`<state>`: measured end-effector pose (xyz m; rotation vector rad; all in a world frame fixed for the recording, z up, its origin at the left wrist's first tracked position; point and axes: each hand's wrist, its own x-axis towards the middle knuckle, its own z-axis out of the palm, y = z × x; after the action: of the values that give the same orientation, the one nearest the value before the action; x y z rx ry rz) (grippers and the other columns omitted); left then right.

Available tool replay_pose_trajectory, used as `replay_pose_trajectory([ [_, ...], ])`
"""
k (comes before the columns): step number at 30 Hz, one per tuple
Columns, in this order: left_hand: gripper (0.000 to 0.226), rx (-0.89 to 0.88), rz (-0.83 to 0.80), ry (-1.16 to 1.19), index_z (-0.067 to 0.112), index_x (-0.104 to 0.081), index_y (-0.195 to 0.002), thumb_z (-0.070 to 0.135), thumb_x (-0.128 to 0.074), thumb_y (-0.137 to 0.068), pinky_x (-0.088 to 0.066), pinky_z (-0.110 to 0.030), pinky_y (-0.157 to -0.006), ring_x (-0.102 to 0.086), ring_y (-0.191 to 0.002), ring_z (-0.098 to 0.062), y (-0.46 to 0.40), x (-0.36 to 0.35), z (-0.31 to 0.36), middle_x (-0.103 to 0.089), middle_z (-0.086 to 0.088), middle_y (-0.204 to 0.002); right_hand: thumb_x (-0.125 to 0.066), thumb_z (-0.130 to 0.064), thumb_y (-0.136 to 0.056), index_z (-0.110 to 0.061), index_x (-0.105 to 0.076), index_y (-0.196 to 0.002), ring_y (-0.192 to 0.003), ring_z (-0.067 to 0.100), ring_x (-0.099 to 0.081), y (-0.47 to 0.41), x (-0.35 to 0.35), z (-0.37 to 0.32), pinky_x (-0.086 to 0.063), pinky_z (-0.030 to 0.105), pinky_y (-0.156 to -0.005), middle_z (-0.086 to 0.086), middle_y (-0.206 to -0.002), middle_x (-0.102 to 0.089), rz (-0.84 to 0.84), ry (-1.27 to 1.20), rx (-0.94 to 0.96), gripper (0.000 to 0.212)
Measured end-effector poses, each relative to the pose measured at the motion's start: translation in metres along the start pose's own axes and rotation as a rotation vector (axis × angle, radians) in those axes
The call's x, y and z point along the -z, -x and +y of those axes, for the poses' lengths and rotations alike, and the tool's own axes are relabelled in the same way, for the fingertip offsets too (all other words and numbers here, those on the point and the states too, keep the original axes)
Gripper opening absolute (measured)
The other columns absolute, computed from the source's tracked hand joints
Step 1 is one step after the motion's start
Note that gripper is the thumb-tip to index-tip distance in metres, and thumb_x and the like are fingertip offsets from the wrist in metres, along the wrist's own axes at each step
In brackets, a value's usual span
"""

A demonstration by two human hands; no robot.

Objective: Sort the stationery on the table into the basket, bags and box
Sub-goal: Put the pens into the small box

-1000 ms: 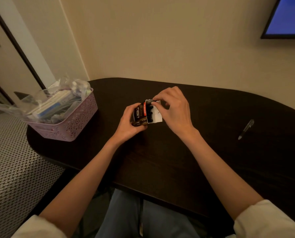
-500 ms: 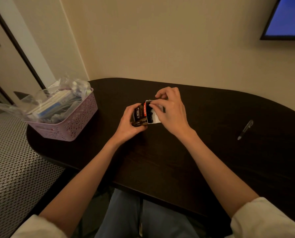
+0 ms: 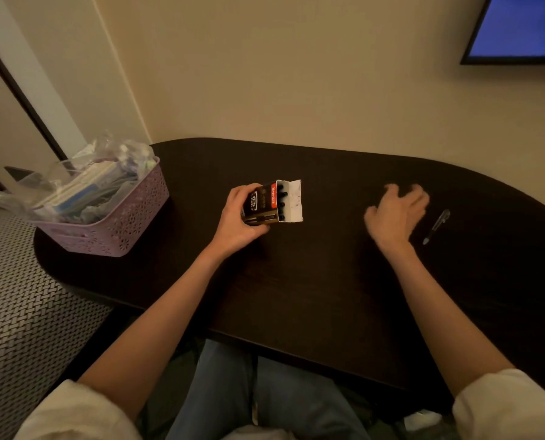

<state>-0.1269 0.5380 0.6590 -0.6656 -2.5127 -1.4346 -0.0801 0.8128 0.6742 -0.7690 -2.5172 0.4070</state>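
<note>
Pen box (image 3: 272, 203) in left hand (image 3: 237, 222)

The right hand (image 3: 396, 214), beside the pen box (image 3: 272, 203), is smeared by motion, so how its fingers (image 3: 415, 193) lie cannot be told, nor whether it touches the bench (image 3: 312, 281). The left hand (image 3: 237, 217) covers the box's near end, the small print on its dark face is unreadable, and the pen caps (image 3: 280, 201) in its open end are too dark to count. Far left of the box, the bags (image 3: 84, 185) in the basket (image 3: 131, 217) hide their contents in a blurred heap, one bag running off the picture's left edge, and the screen (image 3: 518, 27) on the wall is cut by the top and right edges.
</note>
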Motion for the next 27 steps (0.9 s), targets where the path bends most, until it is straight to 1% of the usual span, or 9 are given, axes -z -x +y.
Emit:
replay_pose_trajectory([
  [3,0.074,-0.013,-0.031,-0.020,0.022,-0.044,-0.134,0.007,-0.080,-0.070,-0.033,-0.008,-0.092,-0.040,-0.120,-0.005,-0.003,-0.005,0.006,-0.038,0.004,-0.133,-0.063,-0.021,-0.086,-0.005,-0.047,-0.127,-0.142,0.049,0.003,-0.011,-0.008,0.022,-0.007,0.055,-0.116,0.033,-0.153,-0.001,-0.186,0.140,-0.178,0.047],
  [6,0.074,-0.017,-0.050,-0.046,0.021,-0.045,-0.134,0.007,-0.080,-0.070,-0.031,-0.010,-0.093,-0.039,-0.121,-0.007,-0.004,-0.008,0.009,-0.038,0.003,-0.132,-0.060,-0.025,-0.089,-0.004,-0.046,-0.128,-0.142,0.049,0.003,-0.016,-0.010,0.033,-0.008,0.055,-0.116,0.031,-0.154,0.006,-0.250,0.159,-0.292,0.047],
  [9,0.075,-0.003,-0.064,-0.061,0.022,-0.044,-0.134,0.007,-0.079,-0.070,-0.030,-0.008,-0.091,-0.038,-0.123,-0.008,-0.005,-0.009,0.011,-0.037,0.002,-0.135,-0.061,-0.029,-0.089,-0.002,-0.041,-0.134,-0.140,0.047,-0.013,-0.020,-0.009,0.036,-0.019,0.053,-0.113,0.032,-0.153,-0.007,-0.265,0.162,-0.352,0.056],
  [12,0.076,0.008,-0.060,-0.054,0.021,-0.044,-0.135,0.007,-0.080,-0.070,-0.031,-0.005,-0.087,-0.038,-0.121,-0.005,-0.004,-0.008,0.012,-0.037,0.001,-0.136,-0.069,-0.024,-0.084,0.000,-0.042,-0.130,-0.131,0.044,-0.030,-0.019,-0.008,0.031,-0.031,0.048,-0.106,0.031,-0.144,-0.026,-0.218,0.161,-0.324,0.059],
  [16,0.075,0.011,-0.053,-0.028,0.020,-0.043,-0.135,0.007,-0.080,-0.071,-0.032,-0.006,-0.088,-0.038,-0.120,-0.004,-0.001,-0.004,0.013,-0.038,0.003,-0.135,-0.068,-0.016,-0.084,-0.001,-0.036,-0.133,-0.127,0.043,-0.034,-0.014,-0.006,0.008,-0.035,0.047,-0.103,0.030,-0.140,-0.030,-0.303,0.052,-0.280,0.060],
  [20,0.076,0.027,-0.050,-0.017,0.020,-0.041,-0.136,0.004,-0.078,-0.071,-0.033,-0.008,-0.090,-0.038,-0.122,-0.006,0.000,0.003,0.010,-0.038,0.005,-0.133,-0.057,-0.008,-0.091,-0.005,-0.034,-0.137,-0.127,0.035,-0.041,-0.008,0.005,-0.030,-0.041,0.042,-0.102,0.019,-0.137,-0.042,-0.478,-0.349,-0.271,0.052],
  [23,0.076,0.044,-0.058,0.001,0.020,-0.039,-0.137,0.002,-0.076,-0.073,-0.033,-0.014,-0.095,-0.037,-0.124,-0.007,0.001,0.009,0.009,-0.039,0.001,-0.136,-0.047,-0.001,-0.095,-0.001,-0.043,-0.134,-0.110,0.023,-0.054,0.002,0.038,-0.059,-0.044,0.028,-0.084,0.009,-0.114,-0.055,-0.583,-0.752,-0.235,0.039],
  [25,0.075,0.063,-0.056,0.025,0.022,-0.038,-0.136,0.004,-0.074,-0.073,-0.035,-0.024,-0.102,-0.037,-0.125,-0.007,0.001,0.012,0.008,-0.039,0.001,-0.136,-0.044,0.004,-0.095,0.001,-0.049,-0.131,-0.094,0.015,-0.056,0.010,0.064,-0.074,-0.044,0.025,-0.076,0.007,-0.101,-0.059,-0.677,-0.987,-0.209,0.036],
  [27,0.076,0.091,-0.055,0.054,0.026,-0.037,-0.135,0.010,-0.073,-0.071,-0.036,-0.038,-0.108,-0.037,-0.128,-0.009,0.002,0.015,0.006,-0.039,0.003,-0.137,-0.044,0.006,-0.094,0.002,-0.054,-0.127,-0.092,0.012,-0.055,0.019,0.085,-0.086,-0.047,0.025,-0.076,0.006,-0.103,-0.059,-0.699,-1.137,-0.120,0.034],
])
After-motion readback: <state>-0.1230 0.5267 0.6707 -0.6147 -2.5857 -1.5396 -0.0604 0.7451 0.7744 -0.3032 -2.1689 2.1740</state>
